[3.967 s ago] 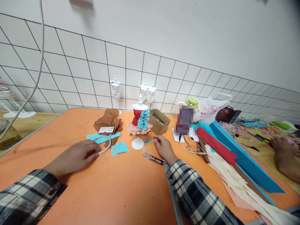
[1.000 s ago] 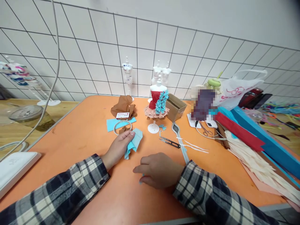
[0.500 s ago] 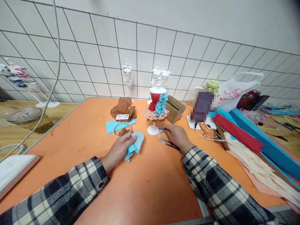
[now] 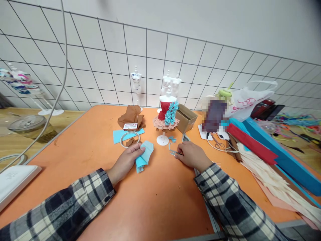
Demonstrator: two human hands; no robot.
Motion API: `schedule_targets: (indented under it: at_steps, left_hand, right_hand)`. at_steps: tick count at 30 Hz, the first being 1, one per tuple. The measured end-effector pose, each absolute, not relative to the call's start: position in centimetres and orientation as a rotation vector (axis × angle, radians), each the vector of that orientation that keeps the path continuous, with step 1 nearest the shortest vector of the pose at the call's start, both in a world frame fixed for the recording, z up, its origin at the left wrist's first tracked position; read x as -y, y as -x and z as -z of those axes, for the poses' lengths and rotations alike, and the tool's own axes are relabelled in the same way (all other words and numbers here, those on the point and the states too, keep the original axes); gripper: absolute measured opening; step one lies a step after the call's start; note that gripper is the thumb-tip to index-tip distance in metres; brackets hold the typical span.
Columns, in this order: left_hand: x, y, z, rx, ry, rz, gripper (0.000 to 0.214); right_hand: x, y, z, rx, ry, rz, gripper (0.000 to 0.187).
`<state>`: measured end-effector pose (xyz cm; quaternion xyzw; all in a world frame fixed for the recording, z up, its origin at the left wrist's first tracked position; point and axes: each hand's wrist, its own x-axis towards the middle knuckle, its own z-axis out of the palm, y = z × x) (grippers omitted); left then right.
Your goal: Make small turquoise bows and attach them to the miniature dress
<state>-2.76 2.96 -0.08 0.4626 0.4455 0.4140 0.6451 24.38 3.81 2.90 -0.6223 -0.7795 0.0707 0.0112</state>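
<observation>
A folded piece of light-blue crepe paper [image 4: 145,151] is pinched between the thumb and fingers of my left hand [image 4: 126,160], low over the table. My right hand [image 4: 194,155] is closed on a pair of thread snips [image 4: 173,152], whose blades point left; its body is mostly covered by my fingers. Just beyond it lies a small blue scrap [image 4: 172,139]. Between my hands and farther back stands a small white dress form [image 4: 163,140], wearing a red bodice [image 4: 164,108], a blue ruffle [image 4: 172,113] and a pink frilled skirt [image 4: 164,124].
Brown crepe paper [image 4: 130,117], a small white box [image 4: 130,127], blue paper [image 4: 119,136] and a tape roll [image 4: 122,140] lie back left. A cardboard box [image 4: 187,120] stands behind the form. Scissors [image 4: 218,143], cables and paper strips [image 4: 265,174] crowd the right.
My right hand has let go of the small blue scrap, come back toward me and closed on the thread snips. My left hand keeps the blue paper in nearly the same place.
</observation>
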Motion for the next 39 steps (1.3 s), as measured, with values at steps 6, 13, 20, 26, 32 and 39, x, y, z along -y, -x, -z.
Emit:
schedule_targets:
  at_steps: [6, 13, 20, 26, 32, 39]
  left_hand:
    - [-3.0, 2.6, -0.2, -1.057, -1.103, -1.006, 0.031]
    - [-2.7, 2.2, -0.5, -1.092, -1.174, -1.001, 0.034]
    - [-1.9, 1.4, -1.1, -1.090, -1.306, -0.874, 0.041]
    - [-2.0, 1.5, -0.9, -1.086, -1.289, -0.901, 0.040]
    - [-2.3, 1.7, -0.3, -1.057, -1.288, -0.883, 0.040]
    - [-2.6, 1.8, -0.2, -1.048, -1.272, -0.881, 0.039]
  right_hand:
    - [-3.0, -23.6, -3.0, 2.571, 1.876, -0.299, 0.012]
    - [-2.8, -23.7, -3.6, 2.401, 2.118, -0.056, 0.027]
    - [-3.3, -23.4, -2.8, 2.417, 2.050, -0.034, 0.041]
    - [-3.4, -25.6, -4.5, 2.402, 2.029, -0.219, 0.026]
    - [-2.7, -25.9, -3.7, 2.554, 1.906, -0.440, 0.035]
    - [-3.8, -23.7, -2.3, 2.359, 1.817, -0.262, 0.057]
